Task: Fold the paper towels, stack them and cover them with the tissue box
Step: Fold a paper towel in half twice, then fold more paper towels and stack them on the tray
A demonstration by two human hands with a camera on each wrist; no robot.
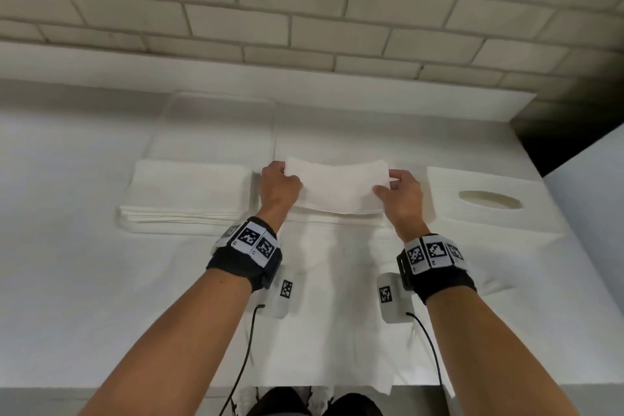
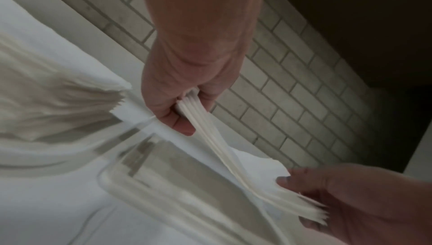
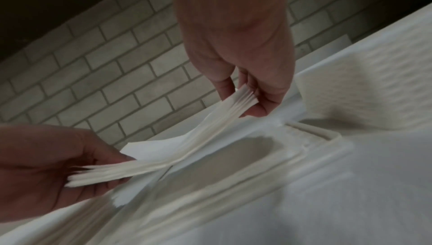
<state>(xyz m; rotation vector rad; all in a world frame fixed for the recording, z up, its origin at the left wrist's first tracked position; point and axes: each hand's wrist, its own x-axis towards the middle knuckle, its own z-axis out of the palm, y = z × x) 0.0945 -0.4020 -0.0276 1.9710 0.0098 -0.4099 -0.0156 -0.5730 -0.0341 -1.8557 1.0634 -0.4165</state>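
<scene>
- Both hands pinch one folded bundle of paper towels (image 1: 337,187) by its short ends; the left hand (image 1: 279,186) grips the left end with thumb below and fingers curled over the top, and the right hand (image 1: 401,194) grips the right end in the same way
- from the left wrist view the bundle (image 2: 210,138) shows as several thin layers fanning from the left hand (image 2: 187,82) to the right hand (image 2: 350,202); the layers splay a little at the right end
- from the right wrist view the same layers (image 3: 187,143) run from the right hand (image 3: 245,64) down to the left hand (image 3: 46,165); the bundle sags slightly in the middle
- the bundle hangs above the white table (image 1: 67,297), not lying flat on it; a flat unfolded sheet (image 1: 337,314) lies under it and reaches to the near edge of the table
- left of the bundle, just beside the left hand, a stack of folded towels (image 1: 189,196) lies on the table; behind that stack lies another flat white sheet (image 1: 216,125), blurred
- right of the bundle, just beside the right hand, sits the white tissue box (image 1: 486,203), its oval opening facing up
- behind the bundle rises a wall of pale brick tiles (image 1: 304,10)
</scene>
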